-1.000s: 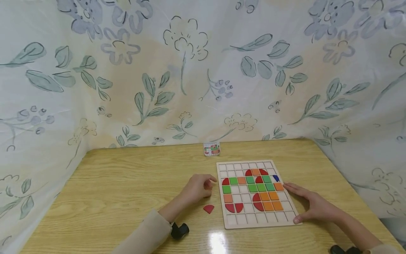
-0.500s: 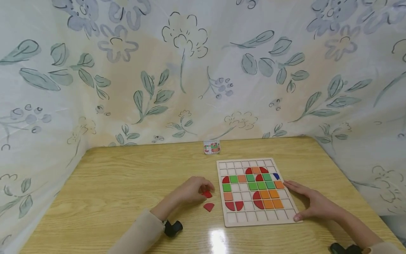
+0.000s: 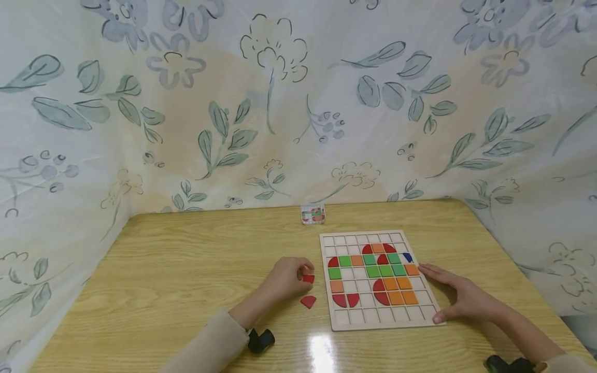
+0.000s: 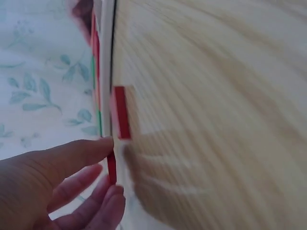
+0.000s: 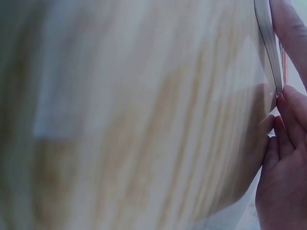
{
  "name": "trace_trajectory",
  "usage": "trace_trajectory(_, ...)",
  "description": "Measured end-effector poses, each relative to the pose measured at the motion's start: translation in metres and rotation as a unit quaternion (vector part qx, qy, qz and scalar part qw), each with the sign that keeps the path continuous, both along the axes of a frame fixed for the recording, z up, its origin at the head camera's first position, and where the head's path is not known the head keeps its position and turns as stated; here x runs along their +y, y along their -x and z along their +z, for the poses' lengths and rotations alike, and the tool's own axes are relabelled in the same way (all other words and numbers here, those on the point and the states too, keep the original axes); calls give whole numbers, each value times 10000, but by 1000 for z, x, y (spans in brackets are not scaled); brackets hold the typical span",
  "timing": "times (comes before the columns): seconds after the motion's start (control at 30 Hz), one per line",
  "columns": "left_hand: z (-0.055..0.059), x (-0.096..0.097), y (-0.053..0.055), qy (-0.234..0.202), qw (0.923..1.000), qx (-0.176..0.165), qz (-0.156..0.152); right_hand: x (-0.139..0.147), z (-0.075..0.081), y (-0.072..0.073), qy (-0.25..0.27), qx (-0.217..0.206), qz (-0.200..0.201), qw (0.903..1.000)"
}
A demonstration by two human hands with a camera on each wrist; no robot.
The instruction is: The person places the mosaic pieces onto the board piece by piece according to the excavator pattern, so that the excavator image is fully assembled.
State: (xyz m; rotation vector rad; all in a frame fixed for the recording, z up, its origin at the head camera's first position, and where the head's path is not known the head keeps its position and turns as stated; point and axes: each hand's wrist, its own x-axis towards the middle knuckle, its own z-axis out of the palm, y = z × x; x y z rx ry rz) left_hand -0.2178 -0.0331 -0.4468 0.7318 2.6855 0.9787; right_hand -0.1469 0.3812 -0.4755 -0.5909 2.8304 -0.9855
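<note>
My left hand (image 3: 285, 278) pinches a red quarter-circle tile (image 3: 308, 278) between thumb and fingertips, just left of the grid board. Seen from the left wrist, that held tile appears edge-on. A second red quarter-circle tile (image 3: 308, 301) lies flat on the table, nearer me and just below the hand. The pale wooden grid board (image 3: 368, 317) carries red, green and orange tiles in several cells, plus a dark blue piece (image 3: 408, 257) near its right edge. My right hand (image 3: 462, 299) touches the board's right side, fingers extended along the edge and thumb by the near right corner.
A small pattern card (image 3: 313, 214) printed with a coloured grid stands at the table's back edge, against the floral cloth (image 3: 275, 103). Black wrist mounts (image 3: 261, 341) sit on both wrists. The wooden table (image 3: 186, 269) stretches out to the left.
The red tile, hidden at first, came into view in my left hand, which then shifted slightly right and turned it. My right hand stays at the board's edge. The view tilted slightly.
</note>
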Motion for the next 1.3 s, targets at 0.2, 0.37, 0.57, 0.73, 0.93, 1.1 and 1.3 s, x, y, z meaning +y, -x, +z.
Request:
trace_trajectory(0.2,11,33,-6,259,9990,344,-77,0,-1,-1,54,-139,-55,9999)
trace_trajectory(0.37,14,79,-13,656,9921,873,-610,1,-2,-2,30,-53,-38,10000)
trace_trajectory(0.57,16,138,-23,911,9865,816,-1093,2,-2,-1,23,110,57,9999)
trace_trajectory(0.73,14,179,-32,1145,9797,1048,-1272,1,-2,1,120,103,173,9997)
trace_trajectory(0.93,5,210,-39,1367,9776,1095,-1171,1,-2,1,178,60,162,9997)
trace_trajectory(1.1,-1,224,-40,1453,9774,1134,-1033,3,-2,1,152,83,227,9996)
trace_trajectory(1.3,-3,229,-45,1439,9772,1285,-888,4,-2,1,218,84,257,9994)
